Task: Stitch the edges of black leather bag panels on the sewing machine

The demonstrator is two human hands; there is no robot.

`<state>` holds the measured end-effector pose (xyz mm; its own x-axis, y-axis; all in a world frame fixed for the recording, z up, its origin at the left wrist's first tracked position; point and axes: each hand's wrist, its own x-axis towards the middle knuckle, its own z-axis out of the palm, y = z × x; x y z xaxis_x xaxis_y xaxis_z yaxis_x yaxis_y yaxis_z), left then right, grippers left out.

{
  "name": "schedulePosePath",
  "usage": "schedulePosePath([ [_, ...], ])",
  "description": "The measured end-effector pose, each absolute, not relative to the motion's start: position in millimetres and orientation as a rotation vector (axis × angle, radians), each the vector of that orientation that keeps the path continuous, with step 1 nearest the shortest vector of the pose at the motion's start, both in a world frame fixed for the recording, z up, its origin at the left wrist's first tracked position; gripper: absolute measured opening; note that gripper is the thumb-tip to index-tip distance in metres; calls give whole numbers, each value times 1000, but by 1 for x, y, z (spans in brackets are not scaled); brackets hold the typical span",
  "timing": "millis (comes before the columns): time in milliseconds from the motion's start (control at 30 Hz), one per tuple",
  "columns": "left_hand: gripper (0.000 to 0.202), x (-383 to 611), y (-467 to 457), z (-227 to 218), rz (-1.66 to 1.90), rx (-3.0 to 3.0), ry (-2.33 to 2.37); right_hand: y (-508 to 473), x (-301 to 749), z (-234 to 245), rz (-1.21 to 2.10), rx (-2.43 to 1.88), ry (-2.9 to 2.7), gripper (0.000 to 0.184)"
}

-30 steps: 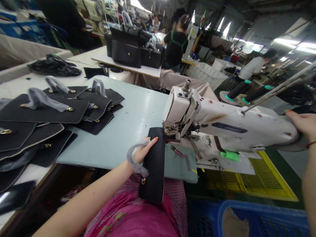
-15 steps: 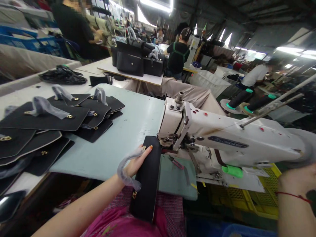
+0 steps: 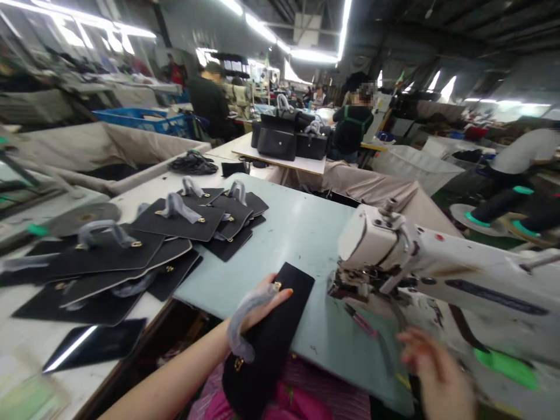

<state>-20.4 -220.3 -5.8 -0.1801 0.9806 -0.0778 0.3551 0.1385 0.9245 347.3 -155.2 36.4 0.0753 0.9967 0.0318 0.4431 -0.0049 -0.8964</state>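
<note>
The person's left hand (image 3: pixel 261 306) is closed around the left long edge of a long, narrow black leather-look panel (image 3: pixel 268 353), its fingertips curling over the face of the panel near the upper end; a loop of handle wrapped in translucent grey plastic (image 3: pixel 240 326) hangs against the wrist, and a small gold-coloured buckle (image 3: pixel 238 364) sits near the lower end; the panel's long axis runs slantwise, from its upper end on the pale green tabletop (image 3: pixel 280 242), pointing up and to the right towards the needle area of a white industrial sewing machine (image 3: pixel 441 265), down to its lower end over the person's pink clothing (image 3: pixel 280 405); the upper end lies near the presser-foot area but does not reach it; the left hand is by far the nearer to the panel, since it is clamped on it, while the right hand (image 3: pixel 437 373), blurred and with fingers spread, holds nothing that can be seen and hovers low at the right, below the machine head and well apart from the left hand; a slim pink-handled tool (image 3: pixel 362 322) lies on the tabletop between the panel and the right hand; a heap of wider black panels with gold fittings (image 3: pixel 177 220) lies on the white table to the left.
</note>
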Motion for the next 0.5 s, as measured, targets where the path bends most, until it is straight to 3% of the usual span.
schedulePosePath([
  [67, 66, -14, -217, -7, 1099, 1296, 1574, -192, 265, -5, 1475, -1407, -1522, 64],
  [167, 75, -33, -215, -23, 1139, 1426, 1525, -219, 176, -44, 1972, -1305, -1570, 69],
  [233, 70, -69, -217, -35, 1132, 1545, 1782, -205, 143, -45, 2019, -1235, -1627, 64],
  [333, 56, -147, -224, -38, 1170, 1490, 2287, -152, 118, -17, 1838, -1144, -1529, 54],
  [433, 64, -220, -230, -28, 1188, 1358, 2538, -110, 105, 8, 1830, -1012, -1267, 46],
  [500, 70, -251, -228, -22, 1165, 1328, 2619, -108, 103, 5, 1921, -984, -1188, 58],
])
